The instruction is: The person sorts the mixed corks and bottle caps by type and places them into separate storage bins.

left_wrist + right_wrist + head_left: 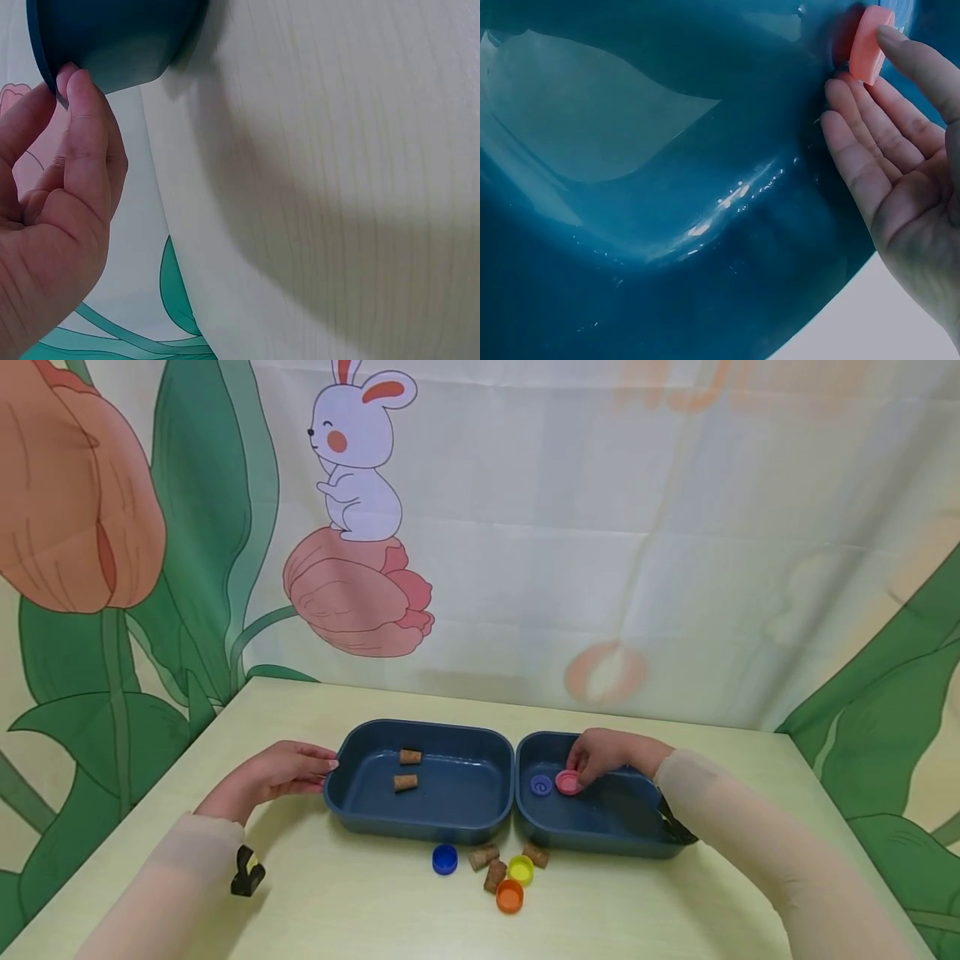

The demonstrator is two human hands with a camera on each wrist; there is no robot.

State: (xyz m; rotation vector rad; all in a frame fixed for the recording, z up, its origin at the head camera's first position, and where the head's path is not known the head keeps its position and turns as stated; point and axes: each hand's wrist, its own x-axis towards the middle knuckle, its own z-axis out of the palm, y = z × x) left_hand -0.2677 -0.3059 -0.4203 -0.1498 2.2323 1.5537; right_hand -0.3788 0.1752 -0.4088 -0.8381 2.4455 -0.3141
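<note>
My right hand (602, 755) reaches into the right blue tray and pinches a pink bottle cap (567, 782) between thumb and fingers. In the right wrist view the pink cap (871, 45) is tilted on edge near the tray floor. A purple cap (541, 785) lies beside it in the same tray (600, 842). At the left end of the left blue tray (420, 831), my left hand (288, 770) pinches the rim. The left wrist view shows the fingertips (75, 82) on that rim. Two corks, one behind (410, 757) the other, lie inside the left tray.
In front of the trays lie a blue cap (445, 859), a yellow cap (521, 871), an orange cap (510, 896) and three corks, one of them (495, 876) against the yellow cap. The trays stand side by side on a pale table (337, 910), with a printed curtain (510, 527) behind.
</note>
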